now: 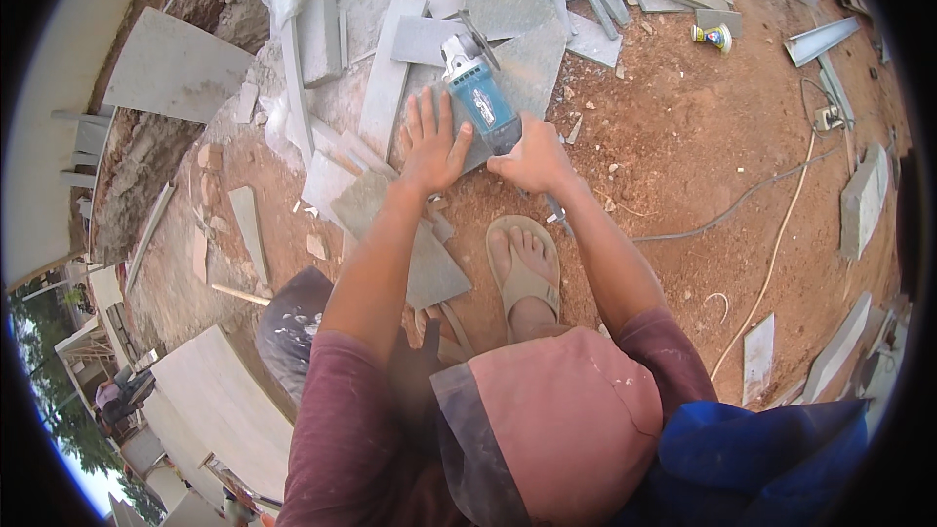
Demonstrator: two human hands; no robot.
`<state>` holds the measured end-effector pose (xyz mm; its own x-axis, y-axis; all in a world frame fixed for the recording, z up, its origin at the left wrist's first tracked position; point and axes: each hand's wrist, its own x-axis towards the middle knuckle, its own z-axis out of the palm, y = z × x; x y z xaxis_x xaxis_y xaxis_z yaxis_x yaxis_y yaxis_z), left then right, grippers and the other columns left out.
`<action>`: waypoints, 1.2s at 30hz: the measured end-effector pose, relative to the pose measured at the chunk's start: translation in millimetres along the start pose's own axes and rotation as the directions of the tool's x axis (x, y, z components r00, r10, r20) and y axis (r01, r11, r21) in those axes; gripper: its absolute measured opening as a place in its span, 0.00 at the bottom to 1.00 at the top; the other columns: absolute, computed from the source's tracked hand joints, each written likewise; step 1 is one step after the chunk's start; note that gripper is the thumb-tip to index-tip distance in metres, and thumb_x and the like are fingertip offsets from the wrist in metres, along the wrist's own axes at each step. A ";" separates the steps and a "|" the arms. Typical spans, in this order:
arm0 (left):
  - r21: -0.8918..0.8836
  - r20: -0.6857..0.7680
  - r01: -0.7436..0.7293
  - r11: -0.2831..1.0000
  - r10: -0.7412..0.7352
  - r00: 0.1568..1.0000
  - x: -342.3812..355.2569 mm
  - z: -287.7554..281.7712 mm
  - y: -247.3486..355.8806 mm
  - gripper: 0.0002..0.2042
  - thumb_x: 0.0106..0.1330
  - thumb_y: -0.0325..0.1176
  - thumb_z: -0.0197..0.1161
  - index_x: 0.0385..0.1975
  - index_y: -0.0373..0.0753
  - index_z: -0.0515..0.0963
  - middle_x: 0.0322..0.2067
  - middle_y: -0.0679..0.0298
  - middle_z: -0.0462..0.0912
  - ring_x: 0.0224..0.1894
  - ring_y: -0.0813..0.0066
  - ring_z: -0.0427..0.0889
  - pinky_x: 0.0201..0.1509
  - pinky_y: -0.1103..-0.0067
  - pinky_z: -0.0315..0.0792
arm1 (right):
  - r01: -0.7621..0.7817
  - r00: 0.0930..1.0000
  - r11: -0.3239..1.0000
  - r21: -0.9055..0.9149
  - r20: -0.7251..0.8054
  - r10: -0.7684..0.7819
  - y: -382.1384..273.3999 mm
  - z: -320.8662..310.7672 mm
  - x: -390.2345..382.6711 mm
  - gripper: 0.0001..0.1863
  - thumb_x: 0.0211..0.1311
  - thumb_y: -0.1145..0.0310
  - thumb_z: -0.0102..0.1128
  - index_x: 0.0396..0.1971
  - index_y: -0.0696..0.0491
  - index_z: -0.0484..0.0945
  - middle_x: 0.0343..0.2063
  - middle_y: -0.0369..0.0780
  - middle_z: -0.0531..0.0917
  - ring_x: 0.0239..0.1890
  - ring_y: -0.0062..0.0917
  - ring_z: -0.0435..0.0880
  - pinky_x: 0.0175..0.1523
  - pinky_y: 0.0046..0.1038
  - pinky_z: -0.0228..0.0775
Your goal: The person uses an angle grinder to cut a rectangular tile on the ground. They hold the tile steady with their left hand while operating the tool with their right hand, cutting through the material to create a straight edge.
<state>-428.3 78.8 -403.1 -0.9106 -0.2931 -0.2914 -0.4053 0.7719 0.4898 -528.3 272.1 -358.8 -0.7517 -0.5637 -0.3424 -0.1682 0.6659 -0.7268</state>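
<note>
Blue, silver-headed angle grinder point(483, 100): 11 o'clock from right hand point(535, 157), clamped on it; 1 o'clock from left hand point(434, 150), fingers spread.

- Grinder point(482, 102): teal-blue body with a white marking, silver head, blackish rear end.
- Slabs point(530, 66): plain greys, some bluish, some paler.
- Soil point(722, 151): rusty orange-brown, flecked with pale chips.
- Sleeves point(342, 400): maroon, dusted lighter in patches.
- Pink cloth point(571, 420): dull pink, dark grey on one side.
- Blue cloth point(761, 454): deep royal blue.
- Dark cloth point(291, 327): charcoal with white splotches.
- Sandal point(549, 268): tan.
- Tub point(719, 37): yellow and white with dark markings.
- Cords: one cream point(778, 239), one grey point(698, 232).
- Wall point(59, 107): cream.
</note>
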 end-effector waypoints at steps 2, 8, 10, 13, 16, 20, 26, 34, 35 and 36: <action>0.014 0.008 0.012 1.000 -0.012 1.000 -0.1 -0.4 2.7 0.45 0.81 0.70 0.35 0.86 0.40 0.46 0.87 0.48 0.31 0.87 0.42 0.23 0.84 0.39 0.32 | -0.005 1.000 1.000 0.001 0.007 0.005 -4.1 -3.2 -0.2 0.39 0.44 0.56 0.82 0.49 0.70 0.78 0.44 0.63 0.87 0.53 0.57 0.88 0.61 0.45 0.81; 0.039 0.015 0.022 0.999 -0.022 1.000 0.4 -0.4 5.5 0.46 0.81 0.71 0.35 0.86 0.40 0.45 0.87 0.48 0.30 0.87 0.44 0.22 0.85 0.40 0.32 | 0.007 1.000 1.000 -0.014 -0.001 -0.007 1.0 -1.5 4.3 0.38 0.45 0.56 0.83 0.49 0.70 0.78 0.44 0.64 0.87 0.52 0.57 0.89 0.59 0.46 0.82; 0.043 -0.003 0.007 0.999 -0.007 1.000 -0.3 1.0 3.6 0.46 0.81 0.70 0.34 0.86 0.38 0.47 0.87 0.48 0.30 0.87 0.43 0.22 0.84 0.39 0.34 | 0.011 1.000 1.000 -0.024 -0.001 -0.011 2.0 0.0 4.7 0.39 0.45 0.56 0.83 0.49 0.70 0.78 0.43 0.64 0.87 0.52 0.57 0.89 0.59 0.46 0.82; 0.048 -0.015 0.000 0.999 0.001 1.000 0.1 3.4 1.0 0.46 0.82 0.70 0.34 0.85 0.36 0.48 0.87 0.48 0.29 0.87 0.42 0.22 0.84 0.38 0.35 | 0.011 1.000 0.999 -0.031 -0.007 -0.011 0.4 0.2 4.2 0.39 0.45 0.56 0.82 0.50 0.70 0.78 0.43 0.63 0.88 0.51 0.57 0.89 0.59 0.46 0.82; 0.050 -0.014 0.003 0.999 -0.003 1.000 -0.5 2.8 1.8 0.46 0.82 0.69 0.34 0.85 0.36 0.48 0.87 0.47 0.29 0.87 0.42 0.22 0.83 0.38 0.35 | 0.004 1.000 0.999 -0.032 -0.004 -0.004 0.2 1.2 5.1 0.39 0.44 0.56 0.81 0.50 0.70 0.78 0.43 0.64 0.88 0.51 0.57 0.89 0.59 0.46 0.82; 0.051 -0.010 0.004 0.999 -0.004 1.000 0.3 2.3 4.2 0.45 0.82 0.68 0.36 0.85 0.36 0.49 0.87 0.47 0.30 0.87 0.42 0.23 0.84 0.38 0.35 | -0.007 1.000 1.000 -0.028 0.005 0.007 -1.8 -1.4 4.6 0.39 0.44 0.56 0.81 0.50 0.70 0.78 0.44 0.64 0.88 0.52 0.57 0.89 0.59 0.46 0.82; 0.064 -0.004 0.013 0.998 -0.013 1.000 0.3 1.3 6.2 0.45 0.82 0.68 0.37 0.85 0.36 0.49 0.87 0.46 0.30 0.87 0.42 0.23 0.84 0.39 0.36 | -0.013 1.000 1.000 -0.010 0.000 0.013 -3.7 -1.8 3.0 0.39 0.44 0.56 0.81 0.51 0.70 0.78 0.44 0.64 0.88 0.53 0.57 0.89 0.60 0.45 0.82; 0.071 -0.012 0.006 0.997 -0.005 1.000 -0.3 1.6 5.5 0.45 0.82 0.68 0.36 0.85 0.36 0.48 0.86 0.46 0.30 0.87 0.41 0.23 0.84 0.39 0.36 | -0.021 1.000 1.000 -0.016 0.001 0.022 -1.1 1.7 5.2 0.39 0.44 0.56 0.81 0.50 0.70 0.78 0.44 0.63 0.88 0.52 0.55 0.90 0.59 0.44 0.82; 0.070 -0.011 0.006 0.998 -0.006 1.000 -0.2 1.7 5.6 0.45 0.82 0.68 0.36 0.85 0.36 0.48 0.86 0.46 0.30 0.87 0.41 0.23 0.84 0.39 0.36 | -0.022 1.000 1.000 -0.017 0.000 0.022 -0.8 2.0 5.4 0.38 0.44 0.56 0.81 0.50 0.70 0.78 0.44 0.63 0.88 0.52 0.55 0.90 0.59 0.44 0.83; 0.072 -0.012 0.007 0.997 -0.006 1.000 -0.3 1.6 5.7 0.45 0.82 0.68 0.36 0.85 0.36 0.48 0.86 0.46 0.30 0.87 0.41 0.23 0.84 0.39 0.36 | -0.023 1.000 1.000 -0.019 -0.002 0.023 -0.8 2.1 5.4 0.38 0.44 0.56 0.81 0.49 0.70 0.79 0.44 0.63 0.88 0.51 0.55 0.90 0.59 0.44 0.83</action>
<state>-430.2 84.1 -401.6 -0.9090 -0.3048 -0.2844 -0.4048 0.8084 0.4273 -530.9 267.5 -361.2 -0.7568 -0.5472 -0.3575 -0.1628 0.6875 -0.7077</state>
